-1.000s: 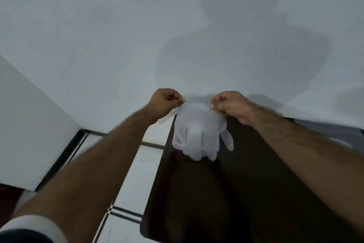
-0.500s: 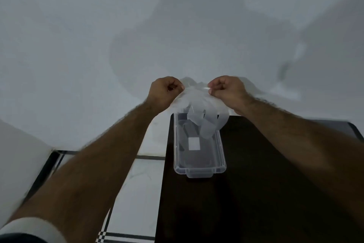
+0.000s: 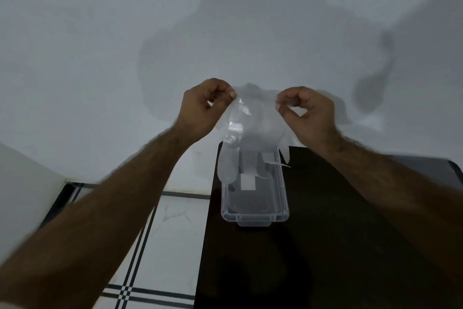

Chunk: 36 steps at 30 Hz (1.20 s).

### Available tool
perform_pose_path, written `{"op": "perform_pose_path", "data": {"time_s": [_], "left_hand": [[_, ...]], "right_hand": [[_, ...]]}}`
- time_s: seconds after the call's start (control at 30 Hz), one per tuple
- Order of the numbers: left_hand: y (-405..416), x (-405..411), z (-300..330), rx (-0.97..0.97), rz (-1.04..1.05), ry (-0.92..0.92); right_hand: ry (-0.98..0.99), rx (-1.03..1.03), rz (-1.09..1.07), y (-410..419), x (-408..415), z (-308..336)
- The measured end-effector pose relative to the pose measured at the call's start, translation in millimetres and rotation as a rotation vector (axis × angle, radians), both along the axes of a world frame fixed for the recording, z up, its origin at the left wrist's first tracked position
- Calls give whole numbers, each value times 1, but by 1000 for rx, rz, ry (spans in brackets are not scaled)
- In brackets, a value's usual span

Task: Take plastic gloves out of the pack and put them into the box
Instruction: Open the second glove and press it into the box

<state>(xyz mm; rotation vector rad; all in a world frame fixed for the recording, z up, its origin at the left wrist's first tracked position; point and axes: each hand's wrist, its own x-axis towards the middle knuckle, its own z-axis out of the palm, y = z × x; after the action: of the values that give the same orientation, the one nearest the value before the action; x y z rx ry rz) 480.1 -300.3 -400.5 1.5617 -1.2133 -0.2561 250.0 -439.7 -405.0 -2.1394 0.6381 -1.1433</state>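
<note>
A thin clear plastic glove hangs between my two hands, cuff up and fingers down. My left hand pinches the cuff's left corner and my right hand pinches its right corner. The glove's fingers dangle over the far end of a clear plastic box that lies open on the dark table. A small white label shows on the box floor. The pack is not in view.
The table's left edge runs just beside the box; beyond it lies a white tiled floor with black stripes. A pale wall rises right behind the table's far edge, with shadows on it.
The view has tilted down, bringing the clear box into sight. The glove has spread wider between my hands, and its fingers now hang lower over the box's far end.
</note>
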Motion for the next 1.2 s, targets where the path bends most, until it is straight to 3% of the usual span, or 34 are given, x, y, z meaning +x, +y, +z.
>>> {"op": "perform_pose_path", "data": {"time_s": [0.17,0.4,0.57,0.8,1.03,1.2], "left_hand": [[32,-17,-18,12,-69,-127],[36,-21,-78,249,-169,104],[11,-11,-100,390,-142,133],[-20,5,-104,488,-40,146],[-42,6,-99,322,118,344],[-36,-2,-94,149,120,57]], "right_hand": [[101,-65,64,23,-27,-28],[244,180,158,34,-34,-81],[436,256,34,11,-8,-104],[499,370,-84,-9,27,-109],[262,643,-102,-12,51,-95],[152,534,-111,-17,58,-99]]}}
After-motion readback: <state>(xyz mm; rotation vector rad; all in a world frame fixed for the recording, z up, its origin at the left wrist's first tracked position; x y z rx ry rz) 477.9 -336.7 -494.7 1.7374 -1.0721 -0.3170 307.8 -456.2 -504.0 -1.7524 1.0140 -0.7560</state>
